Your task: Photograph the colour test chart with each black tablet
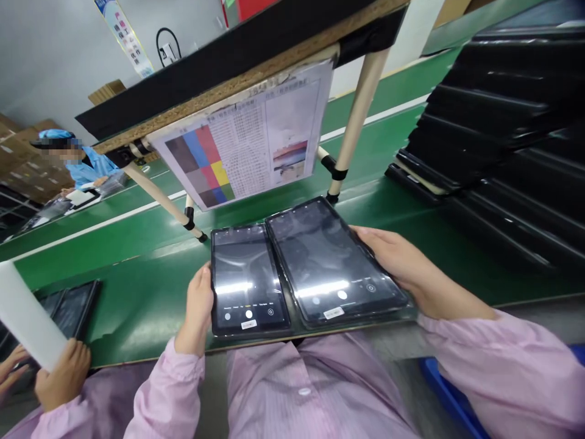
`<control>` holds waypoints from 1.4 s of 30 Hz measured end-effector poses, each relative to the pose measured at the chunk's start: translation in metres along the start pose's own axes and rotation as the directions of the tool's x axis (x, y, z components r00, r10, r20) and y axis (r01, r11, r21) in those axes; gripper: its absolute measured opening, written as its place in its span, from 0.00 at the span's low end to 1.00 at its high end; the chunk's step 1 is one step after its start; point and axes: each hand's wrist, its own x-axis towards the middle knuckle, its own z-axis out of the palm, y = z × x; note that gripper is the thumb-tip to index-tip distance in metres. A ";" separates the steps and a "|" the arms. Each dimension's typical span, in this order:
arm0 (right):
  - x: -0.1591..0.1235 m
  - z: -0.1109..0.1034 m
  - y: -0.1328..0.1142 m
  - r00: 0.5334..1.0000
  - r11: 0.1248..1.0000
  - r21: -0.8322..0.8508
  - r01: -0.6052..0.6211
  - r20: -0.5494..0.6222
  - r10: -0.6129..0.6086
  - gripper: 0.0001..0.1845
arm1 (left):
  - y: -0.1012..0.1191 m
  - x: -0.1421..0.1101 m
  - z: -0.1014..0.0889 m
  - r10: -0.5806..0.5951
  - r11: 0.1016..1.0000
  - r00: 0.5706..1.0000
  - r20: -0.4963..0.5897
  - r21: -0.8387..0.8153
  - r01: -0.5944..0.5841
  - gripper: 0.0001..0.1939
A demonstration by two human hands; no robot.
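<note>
Two tablets in clear wrapping lie side by side at the green bench's front edge, both showing a camera screen with round buttons along the bottom. My left hand (200, 305) is closed on the left edge of the left tablet (247, 268). The right tablet (329, 256) is slightly tilted, and my right hand (388, 259) grips its right side, with fingers partly hidden beneath. A small white label (333, 313) sticks to the right tablet's lower edge, and another label (249, 325) is on the left one.
A pipe-legged stand holds a printed colour chart (214, 164) behind the tablets. Stacks of black tablets (493, 122) rise at the right. At far left, a co-worker's hands (64, 372) hold a white sheet near other tablets. Another person (75, 158) sits across the bench.
</note>
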 end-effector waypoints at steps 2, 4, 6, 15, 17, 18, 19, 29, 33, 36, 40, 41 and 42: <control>-0.004 -0.008 -0.002 0.977 0.986 -0.085 0.145 -0.143 -0.156 0.14 | 0.001 -0.017 -0.004 0.145 0.989 0.979 -0.146 0.015 -0.144 0.23; -0.009 -0.014 0.000 0.934 0.947 -0.187 0.262 -0.200 -0.298 0.16 | 0.006 -0.046 -0.002 0.317 0.947 0.943 -0.104 -0.018 -0.320 0.25; -0.013 -0.015 0.005 0.946 0.942 -0.219 0.256 -0.145 -0.291 0.16 | 0.013 -0.078 0.011 0.358 0.932 0.904 0.233 -0.155 -0.329 0.26; -0.024 -0.004 0.021 0.989 0.994 0.104 -0.036 0.145 0.021 0.31 | 0.026 -0.122 0.095 0.074 0.907 0.783 0.617 -0.369 0.206 0.39; -0.026 -0.009 0.014 0.981 0.988 0.137 -0.066 0.190 0.039 0.31 | 0.034 -0.121 0.093 0.073 0.886 0.772 0.631 -0.396 0.240 0.41; -0.027 -0.012 0.009 0.981 0.989 0.131 -0.064 0.189 0.039 0.31 | 0.039 -0.120 0.090 0.074 0.875 0.764 0.641 -0.409 0.258 0.42; -0.029 -0.014 0.005 0.982 0.991 0.120 -0.058 0.186 0.035 0.30 | 0.043 -0.120 0.086 0.076 0.863 0.756 0.651 -0.423 0.277 0.43; -0.040 -0.021 -0.006 0.995 0.991 0.105 -0.079 0.066 0.072 0.26 | 0.060 -0.122 0.082 -0.002 0.730 0.792 0.610 -0.540 0.418 0.37; -0.046 -0.010 -0.014 0.973 0.962 0.147 -0.231 0.008 0.232 0.28 | 0.068 -0.117 0.091 -0.110 0.618 0.809 0.577 -0.598 0.510 0.32; -0.057 0.000 -0.016 0.975 0.971 0.092 -0.220 -0.017 0.223 0.31 | 0.072 -0.112 0.088 0.020 0.623 0.774 0.633 -0.613 0.485 0.26; -0.075 0.021 -0.003 0.996 0.987 0.135 0.085 0.020 -0.088 0.40 | 0.061 -0.111 0.068 0.198 0.748 0.835 0.514 -0.630 0.211 0.34; -0.079 0.029 0.001 0.981 0.970 0.165 0.181 0.035 -0.189 0.41 | 0.057 -0.112 0.061 0.239 0.778 0.868 0.435 -0.621 0.097 0.38; -0.083 0.037 0.003 0.961 0.945 0.203 0.255 0.054 -0.271 0.42 | 0.052 -0.112 0.054 0.280 0.801 0.897 0.343 -0.598 -0.022 0.40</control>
